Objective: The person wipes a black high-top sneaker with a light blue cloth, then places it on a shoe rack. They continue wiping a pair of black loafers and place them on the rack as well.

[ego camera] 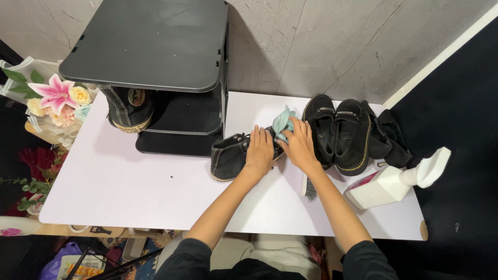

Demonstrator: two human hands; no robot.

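Two hands [280, 148] on black shoe [231, 155], white table [129, 181], grey marble wall [337, 41]

A shelf rack [155, 46] stands at the far left of the surface [129, 186], a high-top shoe [127, 106] on its lower shelf. Right of it lies a sneaker [231, 155], then two loafers [337, 132]. A spray bottle [394, 181] lies near right, a brush [308, 187] before the loafers.

Black sneaker [231, 155], pale teal cloth [282, 122], white table [129, 181], and a seemingly pink-labelled white spray bottle [389, 184].
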